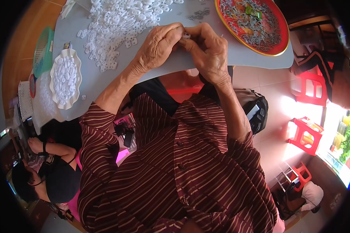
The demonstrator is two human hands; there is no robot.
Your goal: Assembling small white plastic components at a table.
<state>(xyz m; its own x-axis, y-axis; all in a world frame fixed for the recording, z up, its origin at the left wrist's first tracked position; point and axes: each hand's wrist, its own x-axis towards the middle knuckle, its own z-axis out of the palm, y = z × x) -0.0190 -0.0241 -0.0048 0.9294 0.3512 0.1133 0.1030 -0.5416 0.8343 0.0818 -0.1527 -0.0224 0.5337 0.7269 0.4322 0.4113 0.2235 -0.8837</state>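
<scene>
My left hand (159,46) and my right hand (209,52) meet above the near edge of the grey table (144,64). Between the fingertips sits a small white plastic piece (186,35), mostly covered by them. Both hands are closed, thumbs and forefingers pinched together around it. A large heap of small white plastic pieces (118,23) with holes spreads beyond my left hand. To the right of my right hand lies a round red tray (280,43) with a yellow rim, strewn with many thin grey metal nails (256,29).
A wavy-edged white dish (79,79) with white oval pieces (65,79) stands at left, beside a green basket (42,50). A few grey metal bits (199,14) lie near the tray. Red stools (313,89) stand at right. Another person (58,171) sits at lower left.
</scene>
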